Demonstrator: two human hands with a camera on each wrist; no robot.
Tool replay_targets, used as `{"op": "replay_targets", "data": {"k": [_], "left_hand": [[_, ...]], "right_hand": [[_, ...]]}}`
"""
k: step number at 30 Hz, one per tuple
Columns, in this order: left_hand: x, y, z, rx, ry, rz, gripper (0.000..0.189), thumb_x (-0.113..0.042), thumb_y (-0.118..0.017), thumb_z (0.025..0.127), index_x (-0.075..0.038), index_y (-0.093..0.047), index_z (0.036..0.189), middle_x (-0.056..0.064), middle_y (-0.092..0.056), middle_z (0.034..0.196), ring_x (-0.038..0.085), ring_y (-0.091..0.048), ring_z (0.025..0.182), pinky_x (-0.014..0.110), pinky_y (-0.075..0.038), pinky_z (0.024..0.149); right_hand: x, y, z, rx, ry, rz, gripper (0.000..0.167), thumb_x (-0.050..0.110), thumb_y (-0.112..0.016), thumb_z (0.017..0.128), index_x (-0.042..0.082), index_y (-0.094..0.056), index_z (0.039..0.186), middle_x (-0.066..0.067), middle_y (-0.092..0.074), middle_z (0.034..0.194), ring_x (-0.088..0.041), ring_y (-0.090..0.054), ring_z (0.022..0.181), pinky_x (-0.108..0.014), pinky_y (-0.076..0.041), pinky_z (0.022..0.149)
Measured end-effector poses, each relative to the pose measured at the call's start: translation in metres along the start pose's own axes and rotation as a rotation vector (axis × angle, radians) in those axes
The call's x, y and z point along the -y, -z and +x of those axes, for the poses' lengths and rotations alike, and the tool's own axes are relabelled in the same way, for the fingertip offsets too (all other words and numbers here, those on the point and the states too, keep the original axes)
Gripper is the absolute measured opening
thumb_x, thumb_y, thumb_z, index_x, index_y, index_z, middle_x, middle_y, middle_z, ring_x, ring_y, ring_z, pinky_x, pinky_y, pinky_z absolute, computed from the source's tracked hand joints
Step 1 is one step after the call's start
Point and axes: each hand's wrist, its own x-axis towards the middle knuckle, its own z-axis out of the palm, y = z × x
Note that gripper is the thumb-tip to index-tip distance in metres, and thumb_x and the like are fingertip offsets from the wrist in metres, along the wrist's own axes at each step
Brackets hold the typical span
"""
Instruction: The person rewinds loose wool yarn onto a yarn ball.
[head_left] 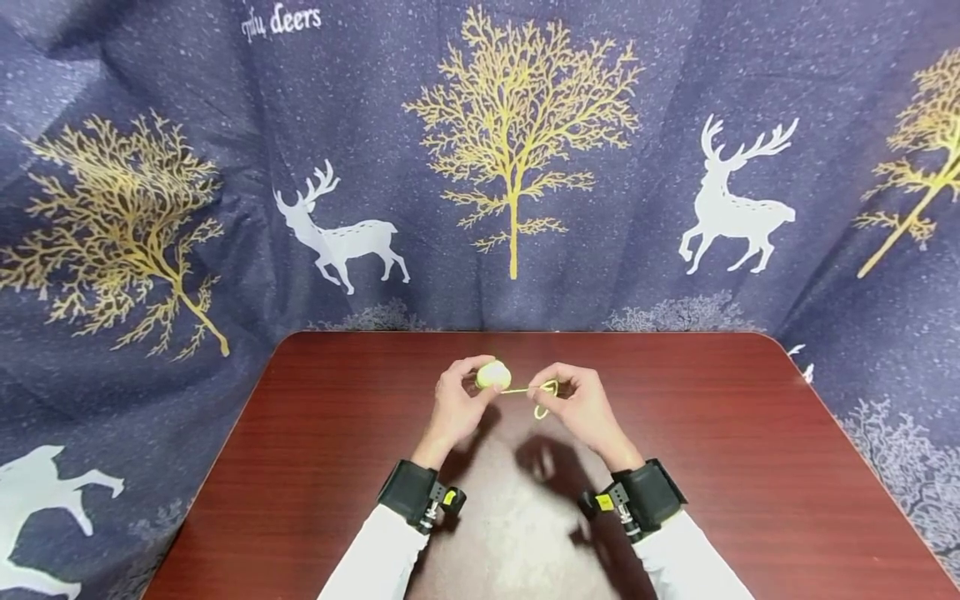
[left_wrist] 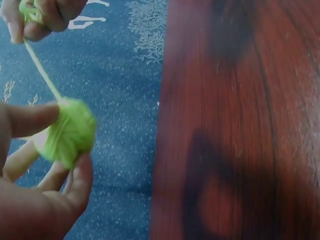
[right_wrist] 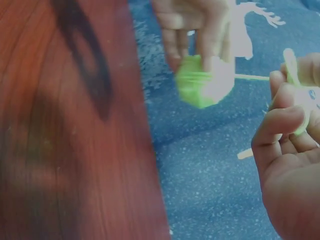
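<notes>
A small ball of yellow-green yarn point(head_left: 493, 375) is held between the thumb and fingers of my left hand point(head_left: 457, 402). In the left wrist view the wound strands of the yarn ball point(left_wrist: 72, 131) show plainly. From it a taut strand point(head_left: 516, 391) runs across to my right hand point(head_left: 581, 408), whose thumb and forefinger pinch it. A loose loop of the same yarn point(head_left: 542, 412) hangs at the right hand's fingers. The right wrist view has the yarn ball point(right_wrist: 197, 85) beyond the pinching fingers. Both hands are raised above the table, their shadows below them.
The reddish-brown wooden table point(head_left: 322, 467) has rounded far corners. Behind it and at the sides hangs a dark blue cloth point(head_left: 480, 300) printed with white deer and golden trees. Black straps with small cameras sit on both wrists.
</notes>
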Motion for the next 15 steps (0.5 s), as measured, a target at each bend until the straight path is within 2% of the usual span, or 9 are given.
{"op": "replay_targets", "data": {"k": [3,7,11,15], "left_hand": [[0.002,0.004,-0.002,0.131,-0.008,0.017,0.043,0.008,-0.076,0.082,0.001,-0.068,0.124,0.019,-0.066,0.115,0.034,-0.066,0.1,0.053,-0.057,0.086],[0.004,0.011,-0.004,0.332,-0.005,-0.003,0.042,0.006,-0.073,0.086,0.002,-0.066,0.127,0.019,-0.067,0.119,0.032,-0.067,0.101,0.051,-0.056,0.09],[0.004,0.018,-0.005,0.513,-0.031,-0.08,0.041,0.003,-0.073,0.088,0.004,-0.065,0.128,0.017,-0.069,0.119,0.028,-0.067,0.103,0.049,-0.055,0.093],[0.004,0.024,-0.006,0.647,-0.062,-0.223,0.041,0.003,-0.071,0.088,0.006,-0.064,0.128,0.018,-0.07,0.114,0.025,-0.066,0.103,0.046,-0.056,0.093]], "right_hand": [[0.001,0.004,0.003,-0.026,-0.046,0.085,0.007,-0.003,-0.075,0.086,-0.002,-0.073,0.092,-0.01,-0.068,0.072,-0.013,-0.06,0.056,-0.022,-0.05,0.05],[0.0,0.008,0.006,-0.057,-0.095,0.268,0.009,-0.005,-0.07,0.087,-0.009,-0.069,0.094,-0.005,-0.068,0.073,-0.01,-0.058,0.057,-0.019,-0.045,0.048],[-0.002,0.01,0.01,-0.111,-0.146,0.407,0.006,-0.006,-0.067,0.089,-0.007,-0.069,0.095,-0.003,-0.07,0.078,-0.009,-0.059,0.06,-0.016,-0.044,0.049],[-0.004,0.012,0.012,-0.185,-0.2,0.461,0.007,-0.004,-0.068,0.09,0.001,-0.072,0.092,-0.001,-0.069,0.077,-0.006,-0.057,0.058,-0.015,-0.041,0.046]]}}
